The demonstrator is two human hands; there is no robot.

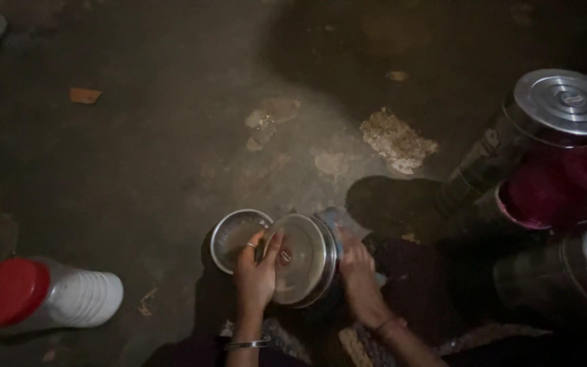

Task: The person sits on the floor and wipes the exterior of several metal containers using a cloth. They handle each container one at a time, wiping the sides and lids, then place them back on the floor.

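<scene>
— Bangled at the wrist, the left hand (256,270) is seen low in the frame, fingers spread only partly and laid flat over the rim of a round steel lid (305,258). A ring is worn on one finger.

— And the right hand (358,272)?

— It is closed around the lid's far edge, with a pale blue cloth (334,221) pressed between palm and metal. The lid is held tilted, gripped from both sides, just above the floor.

— What is found beside it?

— A small steel bowl (234,234) is set on the floor, touching the lid's left edge and partly covered by the left thumb.

— How much room is left around the hands?

— To the right, space is crowded by a tall steel canister (545,122) with a ridged cover, a dark pink container (545,194) and a second steel canister (572,275), cut off by the frame edge. To the left, a white plastic jar (49,295) with a red cap is laid on its side, well apart. Ahead, the dark concrete floor (171,136) is marked by pale patches and scraps.
</scene>
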